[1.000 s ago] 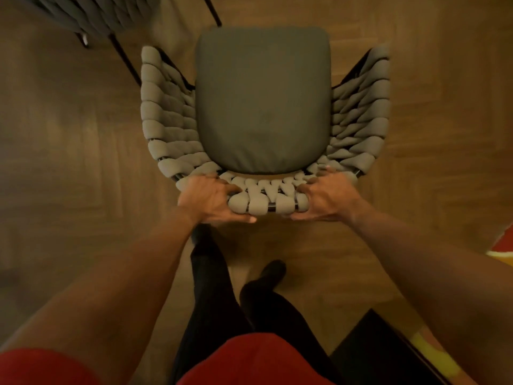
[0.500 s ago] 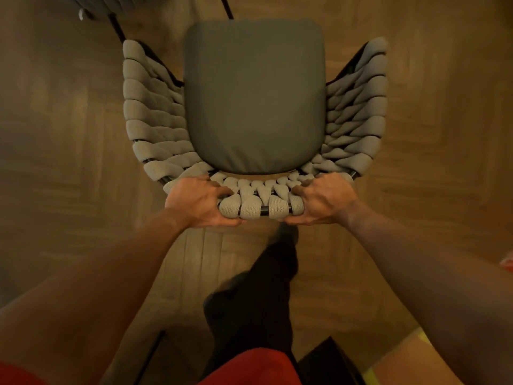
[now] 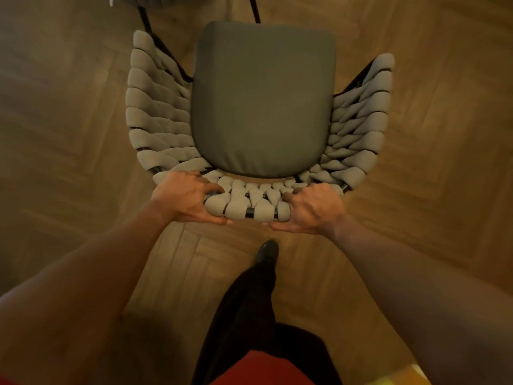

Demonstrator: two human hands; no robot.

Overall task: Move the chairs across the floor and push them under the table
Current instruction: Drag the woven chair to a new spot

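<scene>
red garment (image 3: 258,368) — nearest item, at the bottom edge of view.
black trouser leg (image 3: 249,301) rises from it and ends in a black shoe (image 3: 267,251) set on the parquet floor (image 3: 430,134). Half a second ago the shoe sat just under the chair's back; now it lies nearer the person and apart from it. A dark box seen then at the lower right has left the view. A yellow-green patch (image 3: 413,377) shows in that corner, too cropped to identify.
left hand (image 3: 186,198): fingers curled over the top of the woven backrest (image 3: 247,207), thumb along its near underside, gripping it.
right hand (image 3: 313,209): same hold at the rail's other end, fingers wrapped over, thumb beneath. Both grips match the earlier frames.
chair (image 3: 155,120): grey rope-woven armchair with a dark grey seat cushion (image 3: 263,98). It stands on the floor directly ahead of the person, seat facing away, at much the same place in view as before.
second chair (image 3: 138,0) — only a woven edge and thin black legs (image 3: 145,23) at the top left, just beyond the held chair's left arm. It has shifted rightward in view.
</scene>
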